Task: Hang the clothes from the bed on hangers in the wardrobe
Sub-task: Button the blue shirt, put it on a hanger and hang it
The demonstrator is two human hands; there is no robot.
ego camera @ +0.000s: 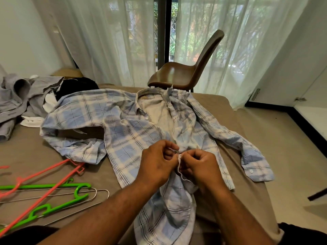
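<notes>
Plaid shirt (123, 131): blue-and-white check, white buttons, long sleeves spread, lying front up on the brown bed (221, 106). Collar label (146, 97) illegible. Left hand (155, 163) and right hand (200, 165) each pinch the shirt's front edges, mid-body. Hangers (77, 191) lie to its left.

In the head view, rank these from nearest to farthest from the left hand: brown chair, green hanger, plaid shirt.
1. The plaid shirt, pinched in the left hand.
2. The green hanger, to its left on the bed.
3. The brown chair, beyond the bed.
</notes>
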